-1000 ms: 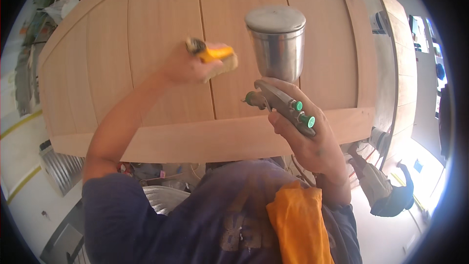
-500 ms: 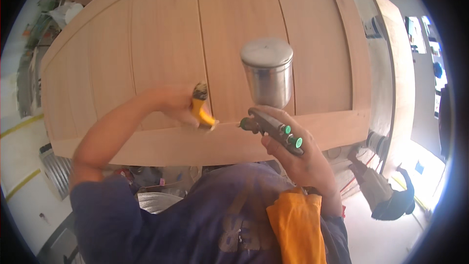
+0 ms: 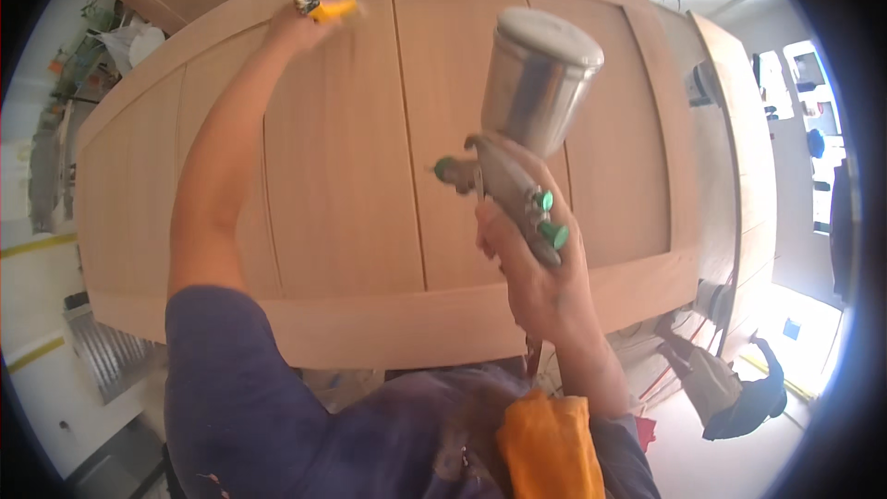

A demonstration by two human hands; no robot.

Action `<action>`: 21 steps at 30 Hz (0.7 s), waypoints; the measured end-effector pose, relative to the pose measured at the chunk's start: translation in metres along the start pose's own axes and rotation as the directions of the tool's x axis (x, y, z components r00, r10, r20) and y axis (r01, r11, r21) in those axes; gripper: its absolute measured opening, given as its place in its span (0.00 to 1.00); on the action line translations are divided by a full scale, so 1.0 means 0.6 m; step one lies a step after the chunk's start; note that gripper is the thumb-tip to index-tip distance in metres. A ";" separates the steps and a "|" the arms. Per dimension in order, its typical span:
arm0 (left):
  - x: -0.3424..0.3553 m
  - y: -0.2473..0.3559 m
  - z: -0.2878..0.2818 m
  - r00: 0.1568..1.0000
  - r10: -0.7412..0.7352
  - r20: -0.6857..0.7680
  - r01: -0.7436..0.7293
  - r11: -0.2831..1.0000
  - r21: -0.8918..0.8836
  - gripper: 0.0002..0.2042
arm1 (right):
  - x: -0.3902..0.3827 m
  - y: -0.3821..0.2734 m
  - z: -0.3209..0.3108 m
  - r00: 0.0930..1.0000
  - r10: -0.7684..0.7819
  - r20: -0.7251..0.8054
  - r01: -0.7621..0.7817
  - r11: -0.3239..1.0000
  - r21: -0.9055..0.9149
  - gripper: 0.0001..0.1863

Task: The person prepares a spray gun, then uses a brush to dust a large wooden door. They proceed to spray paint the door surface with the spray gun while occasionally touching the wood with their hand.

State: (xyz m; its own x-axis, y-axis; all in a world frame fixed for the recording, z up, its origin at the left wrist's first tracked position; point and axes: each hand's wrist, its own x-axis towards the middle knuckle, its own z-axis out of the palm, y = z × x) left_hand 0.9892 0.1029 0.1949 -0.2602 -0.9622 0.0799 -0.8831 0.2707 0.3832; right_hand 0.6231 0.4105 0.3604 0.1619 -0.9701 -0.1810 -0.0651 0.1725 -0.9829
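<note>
I see a big tan wooden panel (image 3: 342, 157) below both hands. The right hand (image 3: 543, 291) grips a gray spray gun (image 3: 508, 180) with a shiny cup (image 3: 536, 97), its lid (image 3: 552, 34) hiding the inside; the left hand (image 3: 297, 35) grips a blurry yellow brush (image 3: 334, 11) near the far edge.

Spray gun (image 3: 530, 118) and yellow brush (image 3: 333, 11) overlie wooden panel (image 3: 340, 166).

Cam's a head-worn fisheye from what I see here, aimed down past the shirt (image 3: 370, 434) onto the panel (image 3: 342, 176), pretty close.
</note>
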 end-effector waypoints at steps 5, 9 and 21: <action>-0.339 0.127 -0.004 0.810 0.275 0.518 -0.087 0.929 -0.359 0.20 | -0.014 0.010 0.002 0.982 0.111 0.153 -0.117 0.993 0.031 0.24; -0.472 0.152 -0.061 0.596 0.280 0.753 0.043 0.925 -0.378 0.22 | -0.056 0.055 0.041 0.969 0.076 0.236 -0.079 0.997 0.002 0.23; -0.507 0.149 -0.220 0.879 -0.215 0.425 0.245 0.969 -0.016 0.21 | -0.144 0.093 0.154 0.990 0.112 0.083 -0.087 0.961 -0.263 0.24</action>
State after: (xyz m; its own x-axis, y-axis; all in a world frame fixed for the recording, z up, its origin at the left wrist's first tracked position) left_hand 1.0406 0.4157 0.3264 -0.2044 -0.8919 -0.4035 -0.9135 0.0257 0.4061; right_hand 0.6967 0.5197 0.3182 0.2345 -0.9270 -0.2927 -0.3353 0.2054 -0.9194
